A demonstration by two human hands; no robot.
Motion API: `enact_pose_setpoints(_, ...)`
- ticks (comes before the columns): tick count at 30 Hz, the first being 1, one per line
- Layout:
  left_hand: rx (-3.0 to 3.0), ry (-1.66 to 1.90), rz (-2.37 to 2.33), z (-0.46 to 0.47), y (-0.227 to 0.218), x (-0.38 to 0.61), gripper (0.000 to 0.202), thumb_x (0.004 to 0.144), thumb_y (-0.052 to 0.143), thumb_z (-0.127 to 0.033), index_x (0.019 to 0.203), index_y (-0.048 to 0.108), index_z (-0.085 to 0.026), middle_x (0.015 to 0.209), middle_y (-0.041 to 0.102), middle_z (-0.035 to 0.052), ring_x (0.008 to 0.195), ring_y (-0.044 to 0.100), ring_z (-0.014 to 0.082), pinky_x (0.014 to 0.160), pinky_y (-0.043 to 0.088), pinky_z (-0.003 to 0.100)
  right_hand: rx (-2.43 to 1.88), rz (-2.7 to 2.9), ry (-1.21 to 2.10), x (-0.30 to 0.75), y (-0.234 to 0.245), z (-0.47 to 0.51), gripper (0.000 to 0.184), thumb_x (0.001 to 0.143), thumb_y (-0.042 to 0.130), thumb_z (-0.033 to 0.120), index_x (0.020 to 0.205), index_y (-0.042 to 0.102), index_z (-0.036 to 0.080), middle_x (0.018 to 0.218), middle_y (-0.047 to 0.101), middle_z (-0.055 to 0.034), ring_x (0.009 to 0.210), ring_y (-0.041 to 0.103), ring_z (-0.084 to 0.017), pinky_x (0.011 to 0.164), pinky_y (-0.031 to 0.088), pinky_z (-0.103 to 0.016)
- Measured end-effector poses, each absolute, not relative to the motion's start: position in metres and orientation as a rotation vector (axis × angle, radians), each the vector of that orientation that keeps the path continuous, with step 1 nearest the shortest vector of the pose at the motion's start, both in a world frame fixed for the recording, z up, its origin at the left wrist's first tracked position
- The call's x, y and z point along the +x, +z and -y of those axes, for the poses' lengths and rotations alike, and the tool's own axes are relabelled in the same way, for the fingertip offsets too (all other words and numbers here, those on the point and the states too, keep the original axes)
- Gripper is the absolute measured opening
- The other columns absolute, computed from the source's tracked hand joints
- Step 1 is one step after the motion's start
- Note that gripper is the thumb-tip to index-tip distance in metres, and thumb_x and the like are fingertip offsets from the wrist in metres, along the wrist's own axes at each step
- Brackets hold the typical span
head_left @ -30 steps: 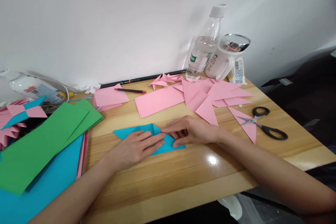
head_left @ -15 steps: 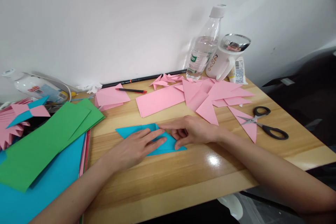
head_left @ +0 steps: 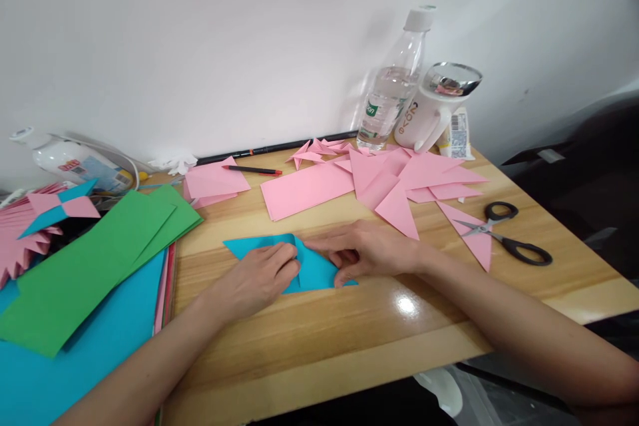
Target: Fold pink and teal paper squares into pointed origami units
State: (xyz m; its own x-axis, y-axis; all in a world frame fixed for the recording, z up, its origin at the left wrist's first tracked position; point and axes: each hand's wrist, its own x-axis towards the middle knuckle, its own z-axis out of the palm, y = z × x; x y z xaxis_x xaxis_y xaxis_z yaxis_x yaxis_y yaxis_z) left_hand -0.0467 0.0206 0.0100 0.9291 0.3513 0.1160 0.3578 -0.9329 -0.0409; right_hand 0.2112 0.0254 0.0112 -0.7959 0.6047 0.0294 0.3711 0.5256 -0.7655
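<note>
A folded piece of blue paper [head_left: 315, 271] lies on the wooden table between my hands, its pointed left corner and lower right corner showing. My left hand [head_left: 264, 276] rests over its left half with the fingers curled and pinched at the middle fold; the fingertips are partly hidden. My right hand [head_left: 367, 249] is on the right part of the sheet, index finger stretched to the top fold and thumb pressing near the lower right corner. Beyond the hands are a pink paper strip [head_left: 307, 191] and several pink folded pieces [head_left: 397, 210].
Scissors [head_left: 504, 233] lie at the right on a pink triangle. A water bottle [head_left: 392, 86] and a white mug [head_left: 426, 116] stand by the wall. Green sheets [head_left: 94, 259] lie over blue paper [head_left: 120, 346] at the left. A pen [head_left: 252, 170] rests on pink paper.
My left fingers, stretched flat over the blue paper before, have drawn back and curled together at the fold. My right hand stays nearly in place.
</note>
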Motion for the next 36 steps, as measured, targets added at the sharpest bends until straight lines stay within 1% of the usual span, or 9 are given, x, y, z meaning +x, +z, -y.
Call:
enact_pose_setpoints(4,-3.1,-0.158,0.633,-0.022,0.015,-0.043,0.018,0.089,0.036,-0.009,0.086,0.053,-0.016,0.085,0.056,0.0053,0.08,0.053,0.0176,0.068,0.046,0.028,-0.802,2.5,1.108,0.211,0.01,-0.025,0.065,0.08,0.069,0.035,0.139,0.044,0.026,0.074,0.06,0.0038,0.06,0.049,-0.009,0.058,0.037,-0.019)
enact_pose_setpoints(10,-3.032,-0.393,0.528,-0.021,0.012,-0.043,0.018,0.091,0.035,-0.009,0.085,0.05,-0.016,0.075,0.054,0.0029,0.072,0.052,0.0164,0.062,0.043,0.027,-0.824,2.514,1.071,0.211,0.01,-0.026,0.067,0.078,0.071,0.036,0.139,0.044,0.027,0.076,0.06,0.0038,0.062,0.05,-0.009,0.058,0.036,-0.019)
enact_pose_setpoints(16,-2.945,-0.343,0.372,-0.021,0.008,-0.042,0.016,0.093,0.039,-0.013,0.097,0.054,-0.014,0.073,0.057,0.0021,0.07,0.053,0.0169,0.058,0.04,0.029,-0.794,2.529,1.078,0.211,0.008,-0.025,0.06,0.081,0.068,0.038,0.136,0.048,0.026,0.075,0.058,0.0044,0.062,0.049,-0.009,0.056,0.033,-0.019)
enact_pose_setpoints(18,-2.935,-0.312,0.37,-0.022,0.006,-0.041,0.018,0.094,0.039,-0.015,0.094,0.056,-0.014,0.076,0.06,0.003,0.073,0.055,0.0176,0.06,0.041,0.03,-0.808,2.535,1.075,0.211,0.008,-0.025,0.059,0.081,0.068,0.039,0.135,0.049,0.026,0.075,0.057,0.0045,0.062,0.048,-0.009,0.055,0.033,-0.019)
enact_pose_setpoints(21,-2.954,-0.316,0.4,-0.022,0.005,-0.039,0.029,0.099,0.031,-0.021,0.084,0.056,-0.016,0.08,0.062,0.0033,0.075,0.055,0.017,0.063,0.041,0.03,-0.818,2.547,1.062,0.21,0.009,-0.025,0.057,0.081,0.068,0.04,0.133,0.051,0.026,0.076,0.058,0.004,0.062,0.049,-0.009,0.056,0.033,-0.019)
enact_pose_setpoints(24,-3.009,-0.358,0.457,-0.023,0.007,-0.038,0.035,0.101,0.026,-0.028,0.084,0.054,-0.015,0.079,0.061,0.0029,0.075,0.055,0.0171,0.063,0.04,0.029,-0.814,2.554,1.056,0.21,0.01,-0.025,0.056,0.08,0.068,0.039,0.132,0.052,0.027,0.076,0.057,0.0043,0.062,0.049,-0.009,0.056,0.033,-0.019)
enact_pose_setpoints(27,-3.071,-0.381,0.514,-0.022,0.011,-0.037,0.035,0.101,0.024,-0.03,0.086,0.052,-0.016,0.076,0.059,0.0026,0.073,0.053,0.0165,0.062,0.039,0.028,-0.823,2.558,1.044,0.21,0.01,-0.024,0.057,0.079,0.07,0.037,0.132,0.051,0.028,0.076,0.057,0.005,0.062,0.049,-0.008,0.056,0.033,-0.019)
enact_pose_setpoints(32,-3.189,-0.389,0.691,-0.02,0.011,-0.038,0.03,0.1,0.031,-0.035,0.086,0.051,-0.018,0.076,0.055,0.0019,0.071,0.05,0.0159,0.061,0.037,0.027,-0.849,2.57,1.035,0.209,0.011,-0.024,0.062,0.078,0.071,0.036,0.135,0.048,0.03,0.076,0.058,0.0049,0.063,0.05,-0.009,0.057,0.033,-0.019)
enact_pose_setpoints(36,-3.221,-0.398,0.699,-0.021,0.008,-0.039,0.032,0.097,0.038,-0.041,0.079,0.049,-0.018,0.072,0.053,0.0015,0.07,0.048,0.0163,0.06,0.036,0.027,-0.853,2.573,1.046,0.209,0.012,-0.024,0.068,0.078,0.071,0.036,0.14,0.042,0.03,0.075,0.058,0.0044,0.063,0.051,-0.009,0.057,0.034,-0.019)
